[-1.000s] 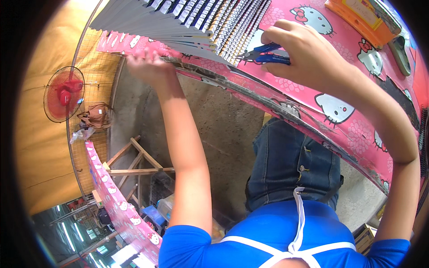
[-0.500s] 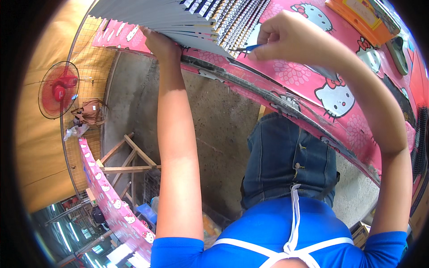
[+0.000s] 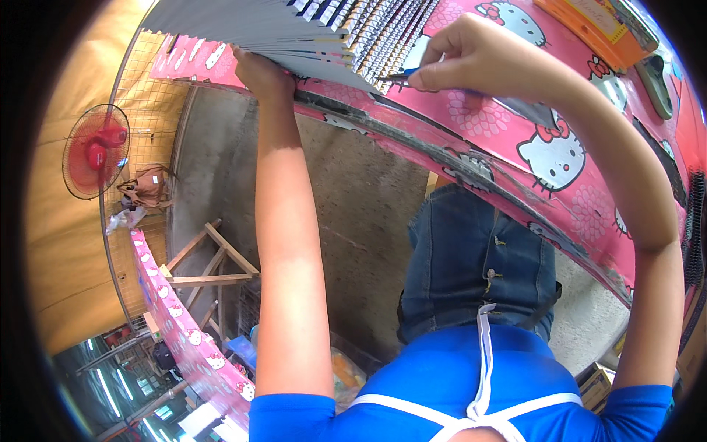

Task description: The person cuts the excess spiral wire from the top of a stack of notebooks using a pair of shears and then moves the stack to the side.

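Note:
A fanned stack of grey-white booklets [image 3: 243, 28] with coil-like patterned edges lies at the far side of the table. My left hand [image 3: 261, 76] is at the stack's near left edge, its thumb against the sheets and its other fingers mostly hidden; it appears to grip the edge. Pinched in my right hand [image 3: 464, 59] is a slim blue-handled tool [image 3: 414, 72] with a dark, thin tip; its exact kind cannot be made out. That tip meets the right-hand patterned edge of the stack, near the front corner.
Pink cartoon-print sheeting covers the table [image 3: 508, 136], whose worn front edge runs in front of my body. An orange box [image 3: 589, 22] and a grey-green oblong thing [image 3: 654, 85] lie at the far right. Black coils [image 3: 692, 236] hang or lie beside the right rim. A red fan [image 3: 97, 153] stands left.
The tool's dark tip has moved slightly left along the stack's edge, with my right hand shifting little. My left hand stays at the edge of the booklets.

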